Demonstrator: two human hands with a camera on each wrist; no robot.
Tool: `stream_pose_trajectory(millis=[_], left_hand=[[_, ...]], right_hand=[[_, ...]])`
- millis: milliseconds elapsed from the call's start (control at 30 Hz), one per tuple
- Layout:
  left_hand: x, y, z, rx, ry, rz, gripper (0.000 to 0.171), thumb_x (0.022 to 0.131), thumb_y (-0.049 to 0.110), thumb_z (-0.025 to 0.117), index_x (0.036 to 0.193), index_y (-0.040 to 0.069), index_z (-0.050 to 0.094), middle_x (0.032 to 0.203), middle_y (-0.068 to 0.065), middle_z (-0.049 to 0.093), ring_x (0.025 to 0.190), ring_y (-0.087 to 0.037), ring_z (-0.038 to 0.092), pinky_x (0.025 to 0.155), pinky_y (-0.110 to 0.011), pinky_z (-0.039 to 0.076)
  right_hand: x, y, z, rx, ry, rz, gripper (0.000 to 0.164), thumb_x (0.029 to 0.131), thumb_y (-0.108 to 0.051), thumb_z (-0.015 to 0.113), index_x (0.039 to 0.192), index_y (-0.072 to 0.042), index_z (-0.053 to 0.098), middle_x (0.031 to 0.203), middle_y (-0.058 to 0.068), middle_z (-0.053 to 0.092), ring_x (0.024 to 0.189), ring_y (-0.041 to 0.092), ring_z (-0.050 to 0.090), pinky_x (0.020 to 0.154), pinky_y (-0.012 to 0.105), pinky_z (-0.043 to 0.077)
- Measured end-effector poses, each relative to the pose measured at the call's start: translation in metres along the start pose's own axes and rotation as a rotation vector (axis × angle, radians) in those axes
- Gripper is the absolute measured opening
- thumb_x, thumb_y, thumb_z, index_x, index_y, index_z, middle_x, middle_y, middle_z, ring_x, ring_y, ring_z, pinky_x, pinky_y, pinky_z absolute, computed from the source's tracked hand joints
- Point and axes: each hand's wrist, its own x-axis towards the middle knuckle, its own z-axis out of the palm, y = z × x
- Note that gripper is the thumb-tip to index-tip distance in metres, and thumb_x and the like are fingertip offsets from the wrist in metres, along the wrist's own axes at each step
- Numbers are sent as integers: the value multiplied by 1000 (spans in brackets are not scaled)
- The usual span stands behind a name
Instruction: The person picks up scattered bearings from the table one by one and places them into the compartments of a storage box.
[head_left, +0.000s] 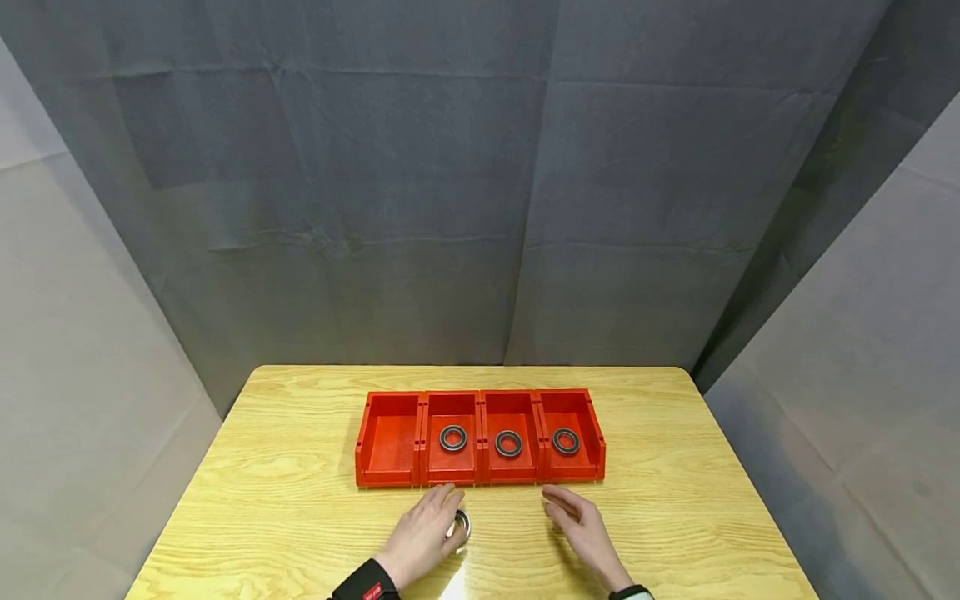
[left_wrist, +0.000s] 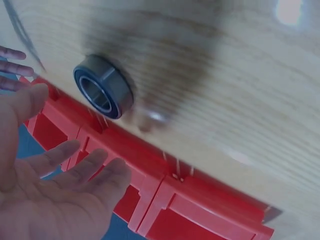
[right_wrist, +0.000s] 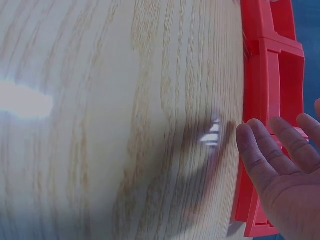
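Note:
A ball bearing (head_left: pixel 467 523), a dark-faced steel ring, is on the wooden table beside my left hand (head_left: pixel 423 533), which partly covers it in the head view. In the left wrist view this bearing (left_wrist: pixel 102 87) appears to stand on its rim, with a gap between it and the spread fingers and thumb. My right hand (head_left: pixel 587 537) hovers over the table at the front of the red bins, fingers extended and holding nothing. Three similar bearings lie flat in the bins: one left (head_left: pixel 453 438), one in the middle (head_left: pixel 508 443), one right (head_left: pixel 566 441).
Several red bins (head_left: pixel 390 478) stand joined in a row across the table (head_left: pixel 300 467). The leftmost bin shows only its bare floor. Grey cloth (head_left: pixel 375 208) hangs behind the table, with pale cloth panels at both sides.

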Motion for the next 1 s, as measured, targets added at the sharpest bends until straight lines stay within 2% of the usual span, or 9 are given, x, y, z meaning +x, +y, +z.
stream_pose_trajectory(millis=[233, 533, 1000], left_hand=[[-3, 1, 8, 29, -43, 0, 56, 87, 33, 77, 131, 3, 62, 132, -19, 63, 119, -35, 62, 95, -48, 58], [-3, 1, 13, 6, -117, 5, 51, 87, 34, 77, 129, 7, 64, 124, -12, 63, 111, -29, 62, 80, -41, 61], [-2, 4, 18, 44, -123, 17, 47, 84, 31, 81, 123, 10, 66, 115, -7, 60, 103, -26, 58, 71, -34, 60]], right_hand=[[-1, -1, 1, 0, -3, -5, 37, 99, -4, 57, 134, 11, 58, 134, 30, 62, 119, 40, 66, 86, 17, 56], [-1, 0, 1, -19, -15, -4, 38, 101, -4, 55, 135, 12, 56, 134, 31, 61, 119, 40, 66, 87, 22, 59], [0, 3, 1, -14, -23, 3, 39, 101, -6, 55, 135, 13, 55, 135, 32, 60, 118, 40, 66, 81, 31, 61]])
